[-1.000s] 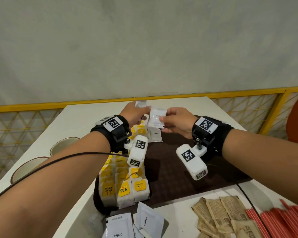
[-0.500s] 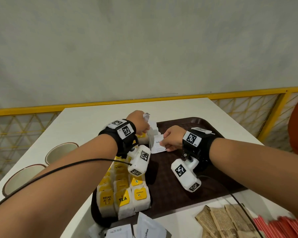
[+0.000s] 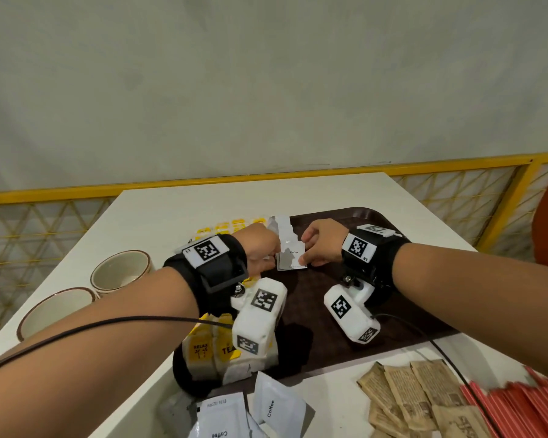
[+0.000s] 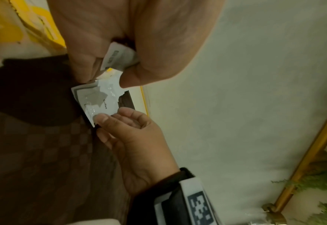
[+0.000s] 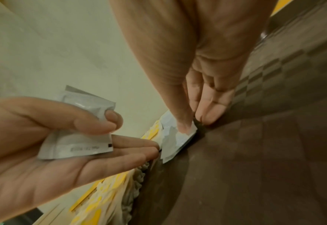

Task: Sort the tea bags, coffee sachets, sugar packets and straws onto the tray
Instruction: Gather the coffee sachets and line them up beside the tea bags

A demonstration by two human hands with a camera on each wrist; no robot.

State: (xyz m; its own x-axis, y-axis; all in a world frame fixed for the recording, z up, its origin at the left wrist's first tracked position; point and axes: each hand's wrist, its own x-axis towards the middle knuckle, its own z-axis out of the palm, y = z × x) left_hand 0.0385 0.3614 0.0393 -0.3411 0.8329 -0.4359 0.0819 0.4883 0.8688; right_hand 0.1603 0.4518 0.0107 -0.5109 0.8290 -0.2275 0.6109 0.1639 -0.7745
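A brown tray [image 3: 307, 298] holds rows of yellow-tagged tea bags [image 3: 209, 349] along its left side. Just right of them a white coffee sachet [image 3: 291, 258] lies flat on the tray. My right hand [image 3: 305, 259] pinches its right edge, with the thumb [image 4: 101, 118] on top. My left hand [image 3: 271, 248] hovers right beside it and grips a small stack of white coffee sachets [image 5: 77, 137] between thumb and fingers. The stack's top pokes up behind the left hand [image 4: 118, 73]. The right hand [image 5: 195, 121] presses its sachet [image 5: 175, 140] down next to the tea bags.
Two cream cups [image 3: 121, 271] stand on the white table left of the tray. Loose coffee sachets [image 3: 276, 406], brown sugar packets [image 3: 418, 396] and red straws [image 3: 525, 406] lie along the near edge. A yellow railing [image 3: 266, 178] runs behind the table.
Both hands came down from above the tray to its surface. The right hand carried one sachet away from the left hand's stack and laid it flat beside the tea bags.
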